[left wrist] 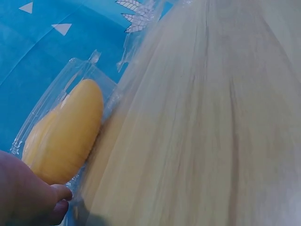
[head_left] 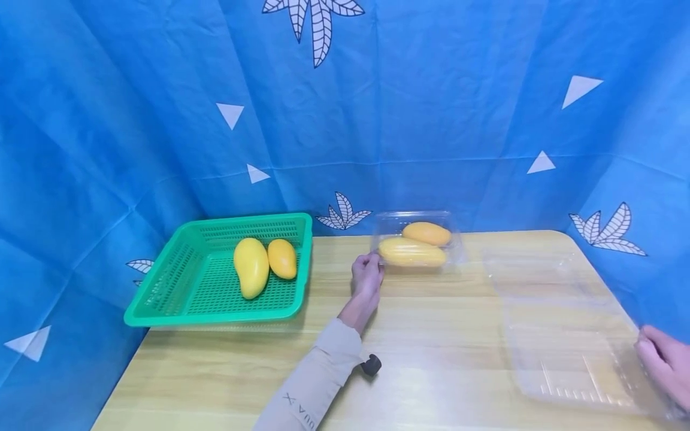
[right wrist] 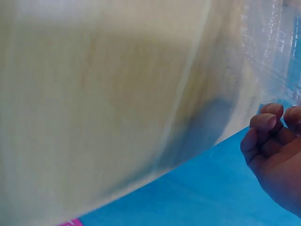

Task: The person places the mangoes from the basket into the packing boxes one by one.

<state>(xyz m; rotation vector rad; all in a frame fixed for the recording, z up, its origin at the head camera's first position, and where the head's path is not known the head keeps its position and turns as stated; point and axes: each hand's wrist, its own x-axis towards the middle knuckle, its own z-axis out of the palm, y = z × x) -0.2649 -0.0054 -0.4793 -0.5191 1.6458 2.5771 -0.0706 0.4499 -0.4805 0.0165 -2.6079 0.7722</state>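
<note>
My left hand (head_left: 366, 278) pinches the near left corner of a clear plastic clamshell box (head_left: 455, 248) at the back of the table. Inside that box lie two yellow mangoes, the longer mango (head_left: 412, 252) in front of the smaller mango (head_left: 427, 233). In the left wrist view, my thumb and fingers are right at the box's edge below the front mango (left wrist: 70, 136). At the far right, my right hand (head_left: 665, 362), partly out of frame, grips the edge of a second clear clamshell box (head_left: 560, 335), which is spread open with nothing in it.
A green plastic basket (head_left: 215, 317) stands at the left, holding a large yellow mango (head_left: 251, 268) and a smaller one (head_left: 283, 259). Blue curtain (head_left: 431, 120) with leaf prints hangs behind and beside the wooden table (head_left: 431, 335).
</note>
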